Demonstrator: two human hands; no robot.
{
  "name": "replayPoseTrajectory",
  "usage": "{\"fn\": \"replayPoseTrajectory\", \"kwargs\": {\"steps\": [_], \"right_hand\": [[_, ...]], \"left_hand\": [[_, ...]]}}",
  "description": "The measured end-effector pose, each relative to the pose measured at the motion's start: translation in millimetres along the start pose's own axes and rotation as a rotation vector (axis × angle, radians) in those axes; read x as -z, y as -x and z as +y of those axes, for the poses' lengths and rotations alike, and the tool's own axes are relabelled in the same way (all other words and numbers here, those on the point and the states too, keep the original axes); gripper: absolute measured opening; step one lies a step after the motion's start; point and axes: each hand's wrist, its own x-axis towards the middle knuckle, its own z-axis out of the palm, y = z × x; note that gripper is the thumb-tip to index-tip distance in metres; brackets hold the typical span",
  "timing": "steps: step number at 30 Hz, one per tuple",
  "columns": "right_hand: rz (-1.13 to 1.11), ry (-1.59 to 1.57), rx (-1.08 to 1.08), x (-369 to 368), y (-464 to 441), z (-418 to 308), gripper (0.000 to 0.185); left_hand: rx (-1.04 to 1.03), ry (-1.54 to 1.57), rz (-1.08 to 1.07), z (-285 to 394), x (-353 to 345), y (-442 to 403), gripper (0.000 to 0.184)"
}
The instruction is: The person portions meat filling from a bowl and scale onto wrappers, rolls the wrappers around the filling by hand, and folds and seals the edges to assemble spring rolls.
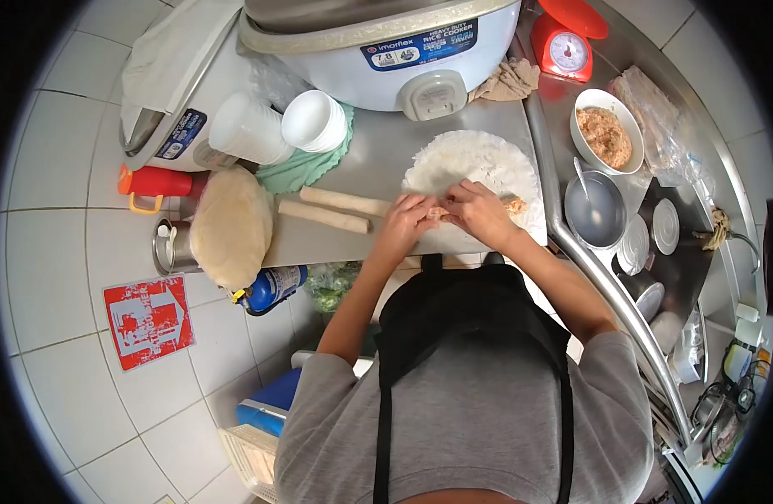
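Both hands meet at the front edge of a round white sheet on the steel counter. My left hand has its fingers closed on a small wrapper with orange filling. From the other side, my right hand pinches the same wrapper. A bit of orange filling lies on the sheet just right of my right hand. Two pale dough rolls rest left of my left hand, one of them reaching close to it.
A large dough piece sits at the counter's left end. White cups stand on a green cloth. A rice cooker is behind. Rightward are a filling bowl, a metal bowl and a red scale.
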Motion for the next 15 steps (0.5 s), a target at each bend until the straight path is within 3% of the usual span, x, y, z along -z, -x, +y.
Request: {"fn": "replayPoseTrajectory", "kwargs": {"steps": [5,8,11,15], "right_hand": [[0.025,0.014,-0.019,-9,-10,-18,0.025],[0.020,-0.048,-0.080,4,-9,-17,0.037],[0.081,-0.122,-0.192,38,13,6,0.044],[0.008,-0.085,-0.163,33,32,26,0.038]], "left_hand": [[0.236,-0.059,0.130,20,32,8,0.038],[0.227,-0.037,0.091,26,40,3,0.041],[0.036,-0.014,0.000,34,20,-7,0.046],[-0.047,-0.027,-0.071,20,-23,-20,0.051]]}}
